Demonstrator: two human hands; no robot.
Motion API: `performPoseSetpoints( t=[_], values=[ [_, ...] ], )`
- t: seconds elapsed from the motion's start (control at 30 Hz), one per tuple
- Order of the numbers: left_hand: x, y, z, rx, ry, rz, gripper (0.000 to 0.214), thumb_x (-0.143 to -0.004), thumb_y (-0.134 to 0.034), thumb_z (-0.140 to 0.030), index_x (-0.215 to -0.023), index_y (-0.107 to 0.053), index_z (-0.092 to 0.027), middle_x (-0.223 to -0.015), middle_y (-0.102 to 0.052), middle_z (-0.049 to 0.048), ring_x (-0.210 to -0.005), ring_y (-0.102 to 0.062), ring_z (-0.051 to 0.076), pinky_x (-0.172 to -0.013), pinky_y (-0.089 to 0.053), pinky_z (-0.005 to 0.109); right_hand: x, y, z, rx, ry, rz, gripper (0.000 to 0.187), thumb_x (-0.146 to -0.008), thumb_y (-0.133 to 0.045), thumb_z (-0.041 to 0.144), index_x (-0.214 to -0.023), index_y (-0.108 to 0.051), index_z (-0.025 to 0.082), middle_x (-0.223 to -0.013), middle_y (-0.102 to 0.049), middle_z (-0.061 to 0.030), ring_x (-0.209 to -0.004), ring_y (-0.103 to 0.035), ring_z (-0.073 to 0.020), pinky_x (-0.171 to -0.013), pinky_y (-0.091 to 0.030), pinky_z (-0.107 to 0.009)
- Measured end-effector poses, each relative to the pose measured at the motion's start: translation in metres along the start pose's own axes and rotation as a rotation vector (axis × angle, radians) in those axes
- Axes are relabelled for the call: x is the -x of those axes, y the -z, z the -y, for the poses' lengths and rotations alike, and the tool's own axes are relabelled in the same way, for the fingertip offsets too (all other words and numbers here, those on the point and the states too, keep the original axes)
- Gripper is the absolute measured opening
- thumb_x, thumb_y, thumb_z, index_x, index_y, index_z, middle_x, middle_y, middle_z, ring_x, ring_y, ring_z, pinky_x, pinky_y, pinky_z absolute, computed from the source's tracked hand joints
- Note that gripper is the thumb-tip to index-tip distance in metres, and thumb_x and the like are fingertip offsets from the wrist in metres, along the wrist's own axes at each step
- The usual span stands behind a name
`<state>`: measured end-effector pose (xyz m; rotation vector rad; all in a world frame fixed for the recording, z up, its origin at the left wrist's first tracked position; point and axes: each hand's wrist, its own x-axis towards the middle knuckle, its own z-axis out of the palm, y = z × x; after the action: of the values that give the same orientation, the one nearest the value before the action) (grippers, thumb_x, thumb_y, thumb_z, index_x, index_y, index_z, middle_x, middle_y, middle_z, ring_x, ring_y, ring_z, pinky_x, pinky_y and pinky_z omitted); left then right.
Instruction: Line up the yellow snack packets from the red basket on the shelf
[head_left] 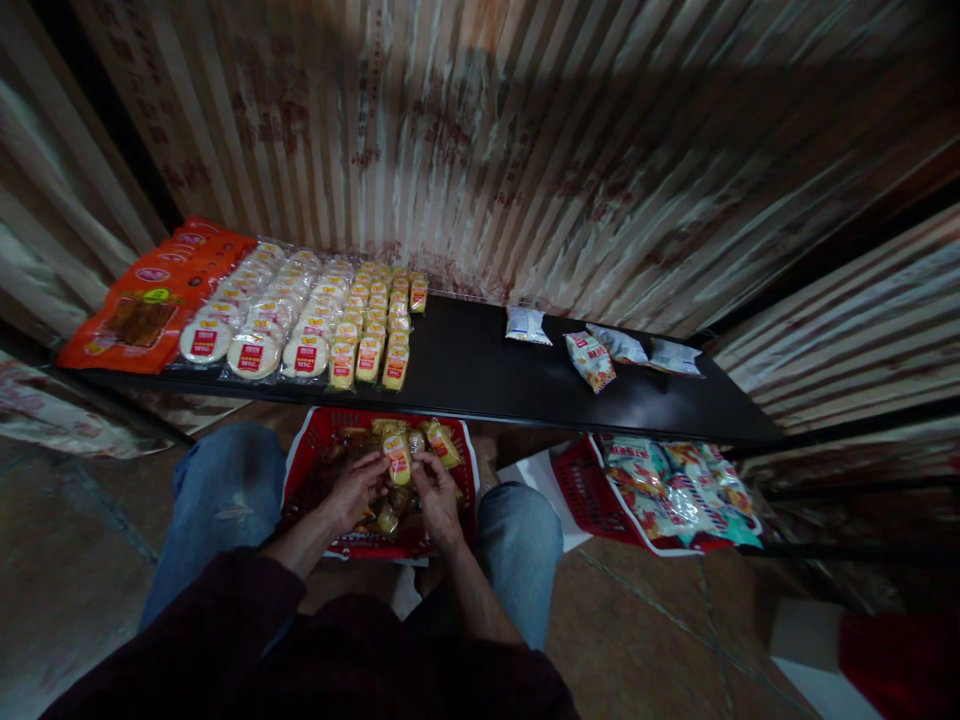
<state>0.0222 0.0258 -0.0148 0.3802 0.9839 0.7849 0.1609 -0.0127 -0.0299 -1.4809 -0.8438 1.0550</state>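
Observation:
A small yellow snack packet (397,459) with a red and white label is pinched between my two hands, label facing up. My left hand (361,490) closes on its left edge, and my right hand (436,497) on its right edge. Both hands are above a red plastic basket (300,450) between my knees. Loose packets of the same kind (442,443) lie in that basket, partly covered by my hands. On the black shelf (465,370) beyond, rows of similar yellow packets (369,355) stand next to rows of round white packaged snacks (255,352).
Orange bags (146,310) lie at the shelf's left end. Toward its right are several small snack bags (590,360). Below on the right, a second red basket (585,490) holds more bags (675,490). Printed curtain-like sheeting (420,130) hangs behind the shelf.

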Motion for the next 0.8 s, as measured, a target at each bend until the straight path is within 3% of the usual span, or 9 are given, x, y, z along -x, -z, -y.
performPoseSetpoints(
  t=[0.23,0.57,0.8],
  values=[
    [-0.004,-0.003,0.004,-0.015,-0.032,-0.047,0.030,-0.063,-0.080,-0.027,-0.086,-0.064,-0.015,-0.069,-0.066,0.0002,-0.054,-0.057,0.007,-0.050,-0.041,0.017,0.000,-0.001,0.002,-0.001,0.044,-0.015,0.020,-0.073,-0.064,0.039,-0.083,-0.064,0.023,-0.078,-0.066,0.0009,-0.071,-0.059,-0.0165,-0.066,-0.048,-0.027],
    [-0.001,-0.010,0.005,0.009,-0.035,-0.075,0.028,-0.064,-0.079,-0.026,-0.085,-0.064,-0.015,-0.069,-0.066,-0.0005,-0.053,-0.056,0.006,-0.050,-0.041,0.018,0.004,0.002,0.012,0.004,0.021,-0.010,0.021,-0.073,-0.064,0.042,-0.082,-0.065,0.023,-0.072,-0.062,0.0021,-0.066,-0.054,-0.0153,-0.063,-0.044,-0.026],
    [-0.001,-0.012,0.007,-0.008,-0.041,-0.098,0.032,-0.060,-0.081,-0.027,-0.085,-0.065,-0.015,-0.070,-0.066,0.0003,-0.055,-0.056,0.008,-0.049,-0.039,0.019,0.002,0.002,0.011,-0.174,-0.074,-0.028,0.021,-0.069,-0.066,0.041,-0.079,-0.063,0.023,-0.074,-0.063,0.0020,-0.066,-0.055,-0.0151,-0.061,-0.044,-0.025]
  ],
)
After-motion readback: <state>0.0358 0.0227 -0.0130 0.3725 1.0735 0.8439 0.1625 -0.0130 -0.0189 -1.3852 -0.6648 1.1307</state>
